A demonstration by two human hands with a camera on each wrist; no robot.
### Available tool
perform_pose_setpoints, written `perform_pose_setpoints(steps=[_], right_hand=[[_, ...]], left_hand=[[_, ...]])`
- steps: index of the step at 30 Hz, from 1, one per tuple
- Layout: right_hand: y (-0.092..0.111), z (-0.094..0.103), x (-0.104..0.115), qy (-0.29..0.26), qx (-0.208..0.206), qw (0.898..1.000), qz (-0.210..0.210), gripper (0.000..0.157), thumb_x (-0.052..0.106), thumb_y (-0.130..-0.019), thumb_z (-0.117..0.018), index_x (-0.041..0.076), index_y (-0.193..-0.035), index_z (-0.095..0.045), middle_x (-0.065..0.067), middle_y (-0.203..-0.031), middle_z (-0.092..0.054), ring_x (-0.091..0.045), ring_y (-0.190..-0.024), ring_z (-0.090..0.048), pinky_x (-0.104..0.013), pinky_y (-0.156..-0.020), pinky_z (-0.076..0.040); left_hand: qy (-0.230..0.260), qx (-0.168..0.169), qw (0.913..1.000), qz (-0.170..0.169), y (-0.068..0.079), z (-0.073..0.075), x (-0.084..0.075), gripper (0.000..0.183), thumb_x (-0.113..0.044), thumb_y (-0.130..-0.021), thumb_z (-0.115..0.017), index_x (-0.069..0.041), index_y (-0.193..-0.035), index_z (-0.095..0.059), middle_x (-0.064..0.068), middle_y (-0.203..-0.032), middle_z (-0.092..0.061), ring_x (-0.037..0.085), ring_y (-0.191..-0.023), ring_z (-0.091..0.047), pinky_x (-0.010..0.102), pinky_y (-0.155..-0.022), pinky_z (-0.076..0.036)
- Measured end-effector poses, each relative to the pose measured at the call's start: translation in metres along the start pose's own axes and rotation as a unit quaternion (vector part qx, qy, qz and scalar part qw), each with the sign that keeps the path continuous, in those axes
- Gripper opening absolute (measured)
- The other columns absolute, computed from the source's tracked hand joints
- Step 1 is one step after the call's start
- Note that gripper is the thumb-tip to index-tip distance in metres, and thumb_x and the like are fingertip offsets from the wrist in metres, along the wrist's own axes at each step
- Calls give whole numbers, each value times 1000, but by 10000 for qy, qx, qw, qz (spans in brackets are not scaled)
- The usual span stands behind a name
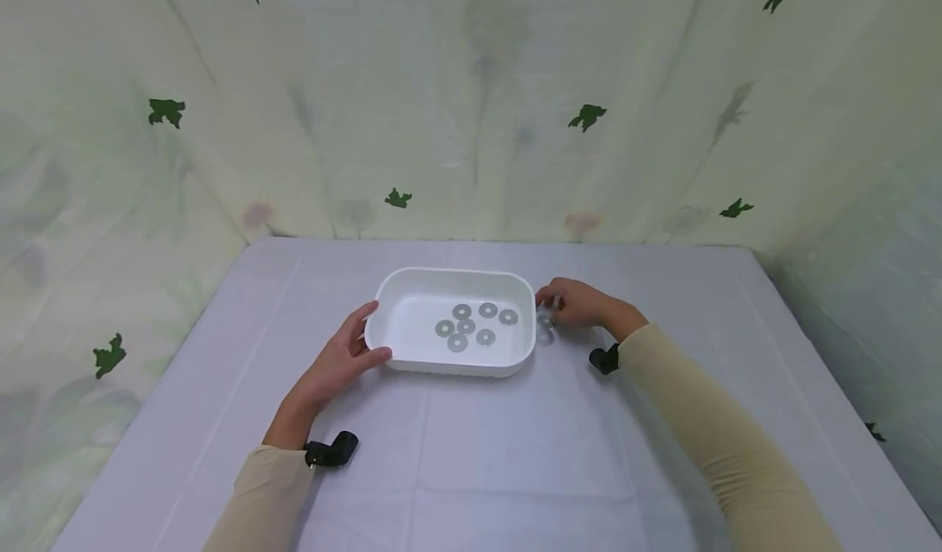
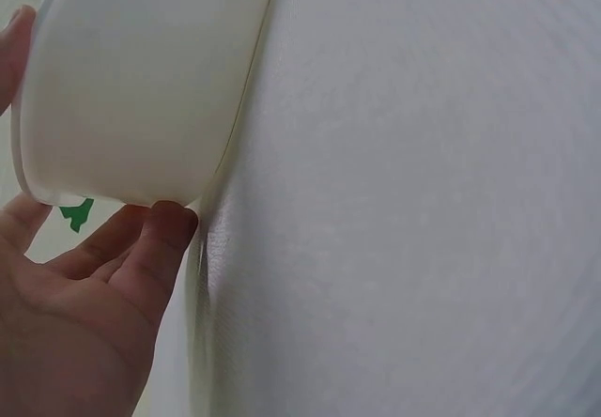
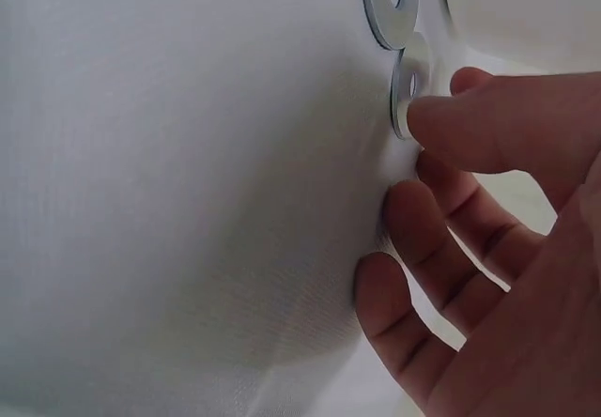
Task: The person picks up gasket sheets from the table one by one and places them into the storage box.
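Observation:
A white tray (image 1: 412, 364) with low walls and rounded corners stands on the table. Several flat metal washers (image 1: 457, 343) lie inside it, mostly toward the right half. My left hand (image 1: 340, 362) grips the tray's left end, thumb on the near rim and fingers around the outer wall. Just outside the right end are two loose washers (image 3: 391, 8), one slightly overlapping the other. My right hand (image 1: 581, 302) is over them with loosely bent fingers. Its thumb touches or covers the edge of the lower washer (image 3: 409, 121); no pinch on it is visible.
A white cloth (image 1: 515, 462) covers the table, with fold lines across it. Behind and at both sides hangs a pale curtain (image 1: 441, 127) with green leaf shapes. Black cameras (image 1: 333, 449) are strapped to both wrists.

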State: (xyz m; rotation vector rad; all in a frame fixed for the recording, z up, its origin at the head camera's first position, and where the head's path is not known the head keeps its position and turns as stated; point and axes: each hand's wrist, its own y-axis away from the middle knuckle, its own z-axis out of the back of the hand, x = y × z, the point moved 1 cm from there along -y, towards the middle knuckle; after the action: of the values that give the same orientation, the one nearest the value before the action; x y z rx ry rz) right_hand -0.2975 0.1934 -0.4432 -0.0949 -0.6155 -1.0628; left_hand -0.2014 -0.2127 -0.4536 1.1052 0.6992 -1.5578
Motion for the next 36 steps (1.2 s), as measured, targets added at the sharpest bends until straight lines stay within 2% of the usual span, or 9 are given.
perform_pose_setpoints(steps=[6, 10, 13, 19, 24, 29, 33, 36], right_hand=[[2, -1, 6, 465, 168, 9985, 241, 34, 0, -87, -53, 14, -112, -71, -10, -108, -60, -24, -100, -55, -40, -91, -46], [0, 0, 7, 574, 158, 9982, 112, 27, 2, -87, -58, 8, -111, -68, -10, -109, -60, -24, -101, -57, -40, -93, -48], [-2, 0, 4, 528, 100, 9986, -12, 22, 6, -88, -63, 7, -109, -63, -8, -107, -60, -22, -99, -56, -38, -91, -48], [4, -3, -2, 72, 55, 9999, -119, 25, 10, -89, -64, 13, -112, -57, -8, -104, -62, -21, -94, -54, -36, -85, -46], [13, -5, -6, -170, 9, 9998, -77, 34, 5, -85, -61, 16, -117, -62, -8, -109, -65, -21, -96, -56, -37, -88, -47], [14, -5, -8, -189, -160, 9996, 149, 32, 6, -86, -61, 12, -117, -67, -6, -107, -66, -21, -95, -56, -36, -87, -46], [12, -4, -15, -697, -403, 9967, -115, 30, 17, -90, -67, 9, -120, -66, -8, -109, -66, -20, -97, -57, -34, -87, -47], [13, -1, -22, -1296, -547, 9891, -426, 33, 21, -92, -69, 10, -122, -64, -9, -111, -65, -20, -97, -60, -31, -83, -49]], left_hand=[[22, -8, 10000, -9, 0, 2, -1, 91, -24, -93, -71, -17, -160, -11, 24, -162, -23, 43, -146, -35, 10, -92, -43], [112, -28, 9999, -25, -1, 3, -1, 90, -23, -93, -71, -16, -160, -11, 24, -162, -24, 43, -145, -36, 10, -90, -44], [140, -39, 9999, -25, -1, 4, -1, 90, -23, -93, -71, -17, -160, -11, 23, -162, -25, 43, -145, -37, 10, -90, -44], [93, -27, 10000, 21, 0, 4, 0, 91, -25, -92, -71, -19, -160, -11, 22, -163, -23, 42, -146, -36, 11, -91, -44], [154, 65, 9999, 24, 0, 3, 1, 90, -22, -93, -70, -20, -160, -10, 22, -163, -22, 42, -148, -33, 13, -93, -44], [132, 23, 9999, -56, 0, 3, -1, 90, -22, -93, -70, -19, -160, -10, 23, -163, -23, 43, -147, -33, 13, -94, -44], [164, 29, 9999, -26, 0, 3, 0, 90, -23, -93, -70, -18, -160, -11, 23, -163, -22, 43, -147, -34, 12, -93, -44], [239, 84, 9997, -9, 0, 2, 1, 90, -22, -93, -70, -18, -160, -11, 23, -163, -21, 42, -148, -32, 12, -92, -44]])
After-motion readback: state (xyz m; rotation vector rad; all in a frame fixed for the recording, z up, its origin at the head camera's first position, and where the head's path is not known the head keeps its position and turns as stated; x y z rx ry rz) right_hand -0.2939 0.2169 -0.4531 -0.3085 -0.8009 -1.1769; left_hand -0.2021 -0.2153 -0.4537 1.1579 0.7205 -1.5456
